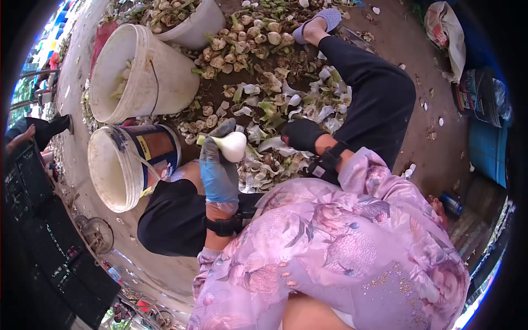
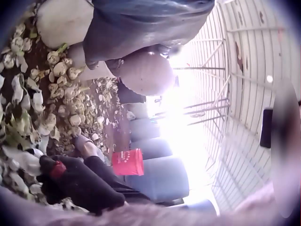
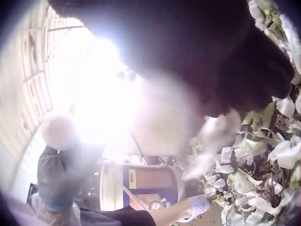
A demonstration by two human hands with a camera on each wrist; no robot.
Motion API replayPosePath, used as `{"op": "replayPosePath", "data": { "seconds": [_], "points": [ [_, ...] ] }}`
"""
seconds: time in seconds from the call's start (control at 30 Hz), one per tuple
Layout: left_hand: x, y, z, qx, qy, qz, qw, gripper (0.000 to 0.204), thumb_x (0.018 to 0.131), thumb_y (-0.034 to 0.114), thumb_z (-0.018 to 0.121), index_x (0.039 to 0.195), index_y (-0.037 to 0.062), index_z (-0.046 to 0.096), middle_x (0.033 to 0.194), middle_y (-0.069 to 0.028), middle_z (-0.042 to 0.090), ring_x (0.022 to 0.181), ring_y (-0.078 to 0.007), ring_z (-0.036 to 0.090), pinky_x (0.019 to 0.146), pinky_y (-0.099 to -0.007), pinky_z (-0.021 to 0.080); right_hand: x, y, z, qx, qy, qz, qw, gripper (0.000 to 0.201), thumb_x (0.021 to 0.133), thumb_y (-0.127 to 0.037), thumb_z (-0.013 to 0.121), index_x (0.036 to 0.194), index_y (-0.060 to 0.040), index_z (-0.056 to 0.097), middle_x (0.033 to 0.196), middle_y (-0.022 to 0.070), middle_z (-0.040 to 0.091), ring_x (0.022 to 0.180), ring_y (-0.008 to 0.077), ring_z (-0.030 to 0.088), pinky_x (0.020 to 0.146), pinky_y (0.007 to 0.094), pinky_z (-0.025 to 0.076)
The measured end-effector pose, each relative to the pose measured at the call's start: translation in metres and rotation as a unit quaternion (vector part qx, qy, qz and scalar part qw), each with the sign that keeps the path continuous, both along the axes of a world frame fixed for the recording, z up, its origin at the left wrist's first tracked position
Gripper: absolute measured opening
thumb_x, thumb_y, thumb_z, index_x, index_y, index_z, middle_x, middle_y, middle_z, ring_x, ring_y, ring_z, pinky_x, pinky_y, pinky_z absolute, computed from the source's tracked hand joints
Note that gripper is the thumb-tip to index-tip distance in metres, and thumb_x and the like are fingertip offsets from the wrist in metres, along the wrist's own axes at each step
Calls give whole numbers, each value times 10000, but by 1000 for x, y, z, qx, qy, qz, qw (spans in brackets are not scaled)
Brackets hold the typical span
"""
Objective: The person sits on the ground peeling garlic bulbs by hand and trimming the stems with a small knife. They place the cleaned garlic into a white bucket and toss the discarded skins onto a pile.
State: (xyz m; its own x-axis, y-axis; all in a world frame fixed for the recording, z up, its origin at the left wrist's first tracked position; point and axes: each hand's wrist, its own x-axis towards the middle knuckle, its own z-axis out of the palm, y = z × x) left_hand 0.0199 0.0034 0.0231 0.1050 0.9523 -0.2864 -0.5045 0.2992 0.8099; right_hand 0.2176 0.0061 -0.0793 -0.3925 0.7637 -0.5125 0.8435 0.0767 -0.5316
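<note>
At far left stand two white plastic buckets, tipped toward the person. Beside them the blue-gloved left hand curls its grip round a peeled white garlic bulb, held above the littered ground. The black-gloved right hand hovers just right, grip seemingly closed on nothing I can make out. Peeling seems finished; next, probably, a toss into a bucket.

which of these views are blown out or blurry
Head view: sharp, evenly lit, fisheye-bent at the edges; left hand and onion read clearly. Left wrist view: white glare mid-frame, blurred sleeve along the bottom. Right wrist view: worst, glare upper left, the dark glove a close blur.
</note>
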Motion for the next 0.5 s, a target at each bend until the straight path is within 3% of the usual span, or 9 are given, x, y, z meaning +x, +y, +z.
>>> {"op": "replayPosePath", "data": {
  "seconds": [0.03, 0.07, 0.1, 0.13, 0.2, 0.27, 0.33, 0.43, 0.5],
  "points": [
    [1, 4, 0, -37, -11, 18, 999, 471, 892, 381, 389, 1080, -42, 477, 1108, -162, 526, 1054, -270, 493, 947, -385, 373, -2, 1, 1, -1, 2, 2, 1000, 364, 733, -384, 553, 747, -21, 578, 730, 184, 588, 681, 349, 569, 616, 396, 448],
    [0, 7, -6, -38, -10, 20, 999, 471, 892, 381, 389, 1080, -42, 477, 1108, -162, 526, 1054, -270, 493, 947, -385, 373, -4, 0, 3, 21, 94, -21, 995, 346, 742, -364, 560, 809, -25, 585, 761, 178, 595, 700, 339, 575, 633, 379, 451],
    [-2, 9, -16, -62, -65, 36, 995, 476, 889, 387, 387, 1080, -39, 479, 1107, -160, 526, 1057, -274, 490, 954, -389, 368, -7, 0, 12, 43, 185, -46, 981, 337, 751, -345, 567, 870, -30, 591, 792, 171, 603, 720, 329, 581, 649, 363, 454],
    [-4, 11, -24, -86, -121, 49, 988, 481, 887, 393, 386, 1081, -37, 480, 1106, -159, 527, 1059, -278, 486, 961, -392, 362, -14, 0, 20, 43, 187, -47, 980, 337, 751, -345, 567, 870, -30, 591, 792, 171, 603, 720, 329, 581, 649, 363, 454],
    [-6, 19, -37, -79, -138, 14, 987, 467, 873, 391, 422, 1104, -10, 478, 1111, -139, 533, 1071, -255, 487, 946, -363, 364, -35, 8, 38, -5, 500, -86, 862, 283, 767, -267, 578, 953, -54, 580, 820, 158, 603, 731, 309, 580, 657, 355, 447],
    [-19, 50, -14, -122, -186, 32, 974, 466, 865, 375, 450, 1104, -25, 465, 1096, -139, 541, 1049, -288, 500, 925, -385, 391, -38, 10, 47, -34, 451, 30, 892, 192, 782, -188, 566, 939, -80, 586, 803, 149, 601, 733, 292, 579, 654, 357, 440],
    [-55, 98, 18, -39, -208, 50, 976, 516, 858, 390, 455, 1156, -28, 409, 1155, -157, 491, 1074, -305, 478, 927, -392, 390, -41, 5, 33, -1, 432, 24, 901, 205, 832, -231, 536, 900, -44, 586, 744, 118, 583, 681, 235, 573, 634, 318, 446],
    [-90, 149, 62, 92, -299, 81, 946, 673, 847, 457, 426, 1287, -23, 257, 1304, -195, 347, 1157, -334, 400, 934, -410, 383, -32, 11, 13, 0, 364, -18, 931, 207, 796, -261, 532, 808, -58, 570, 686, 145, 564, 638, 307, 548, 600, 366, 429],
    [-79, 163, 37, 70, -173, 47, 981, 676, 847, 487, 399, 1290, -7, 270, 1305, -192, 345, 1147, -312, 404, 930, -417, 377, -26, 15, 14, -20, 302, -92, 949, 267, 760, -315, 531, 750, -51, 570, 662, 183, 561, 647, 362, 548, 598, 418, 424]
  ]
}}
